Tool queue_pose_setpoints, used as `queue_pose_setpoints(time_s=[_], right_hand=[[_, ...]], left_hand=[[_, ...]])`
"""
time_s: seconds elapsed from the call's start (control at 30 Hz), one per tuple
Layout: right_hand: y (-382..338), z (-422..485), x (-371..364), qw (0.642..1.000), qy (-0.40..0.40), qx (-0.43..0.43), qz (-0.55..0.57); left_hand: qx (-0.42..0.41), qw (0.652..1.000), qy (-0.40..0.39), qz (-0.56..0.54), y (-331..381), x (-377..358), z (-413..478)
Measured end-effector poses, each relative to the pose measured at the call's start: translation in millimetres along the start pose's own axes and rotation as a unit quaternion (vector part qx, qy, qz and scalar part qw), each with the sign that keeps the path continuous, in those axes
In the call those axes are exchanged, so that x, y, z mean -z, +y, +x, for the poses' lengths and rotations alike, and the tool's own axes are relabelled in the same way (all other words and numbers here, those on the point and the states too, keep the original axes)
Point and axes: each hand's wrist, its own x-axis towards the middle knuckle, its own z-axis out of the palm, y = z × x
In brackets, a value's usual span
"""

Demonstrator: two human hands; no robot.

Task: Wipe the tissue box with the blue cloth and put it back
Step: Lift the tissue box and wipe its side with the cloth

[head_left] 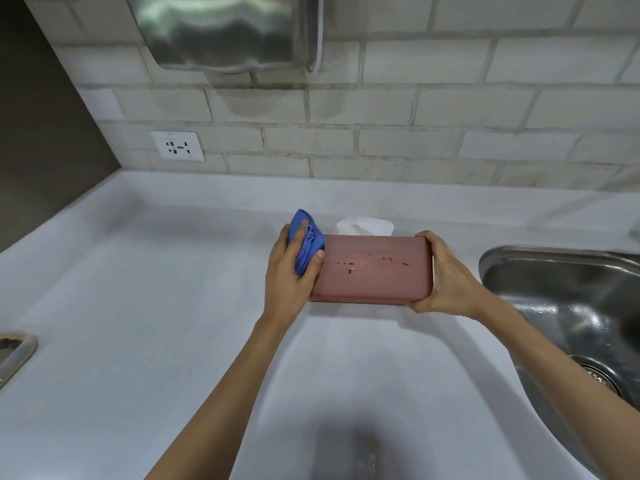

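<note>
A dusty-pink tissue box (374, 271) is held above the white counter, its broad side tilted toward me with a few wet droplets across it. White tissue (365, 226) sticks out behind its far edge. My left hand (289, 275) presses a bunched blue cloth (306, 242) against the box's left end. My right hand (446, 275) grips the box's right end, thumb over the top corner.
A steel sink (568, 306) with a drain lies at the right. The white counter (138, 289) runs to a tiled wall with a power socket (177, 146). A metal dispenser (225, 29) hangs above. A small tray's edge (17, 355) shows at the far left.
</note>
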Motion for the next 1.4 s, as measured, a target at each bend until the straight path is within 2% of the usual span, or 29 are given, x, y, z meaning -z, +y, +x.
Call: queue_pose_setpoints(time_s=[0.1, 0.23, 0.37, 0.43, 0.53, 0.57, 0.67, 0.8, 0.9, 1.03, 1.13, 1.3, 1.4], right_hand=[[-0.1, 0.9, 1.7, 1.0, -0.002, 0.0, 0.012], [0.0, 2.6, 1.0, 1.0, 0.001, -0.005, 0.021], [0.1, 2.5, 0.6, 0.999, 0.005, -0.005, 0.033], [0.1, 2.7, 0.8, 0.999, 0.009, -0.004, 0.036], [-0.4, 3.4, 0.6, 0.999, 0.013, -0.003, 0.029], [-0.3, 3.5, 0.4, 1.0, 0.014, -0.004, 0.026], [-0.8, 2.8, 0.8, 0.999, 0.015, -0.005, 0.034], [-0.2, 2.5, 0.8, 0.999, 0.014, -0.002, 0.034], [0.8, 2.4, 1.2, 0.999, 0.013, 0.002, 0.031], [2.4, 4.5, 0.8, 1.0, 0.012, -0.002, 0.024], [3.4, 6.4, 1.4, 1.0, 0.013, -0.011, 0.021], [4.4, 6.7, 1.4, 1.0, 0.008, -0.011, 0.021], [3.3, 6.2, 1.7, 1.0, 0.007, -0.008, 0.02]], left_hand=[[-0.001, 0.989, 0.013, 0.149, 3.2, 4.2, 6.9], [-0.006, 0.982, -0.006, 0.188, 3.5, 9.9, 22.3], [-0.001, 0.962, 0.002, 0.273, 3.5, -1.5, 28.5], [0.006, 0.972, 0.01, 0.234, 5.6, -7.8, 26.4], [0.013, 0.996, 0.015, 0.091, 7.7, -15.2, 16.1], [0.004, 0.996, 0.024, 0.086, 7.6, -16.7, 8.9], [-0.019, 0.99, 0.043, 0.134, 4.7, -17.1, -16.6], [-0.001, 0.984, 0.06, 0.166, -1.2, -14.2, -42.8], [-0.01, 0.977, 0.071, 0.202, 5.4, -14.5, -24.7], [0.024, 0.958, 0.077, 0.274, 25.6, -26.1, 16.3], [0.014, 0.949, 0.066, 0.308, 28.8, -30.4, 5.6], [-0.047, 0.947, 0.061, 0.311, 11.7, -16.3, -43.8], [-0.041, 0.948, 0.058, 0.31, 14.2, -13.6, -30.6]])
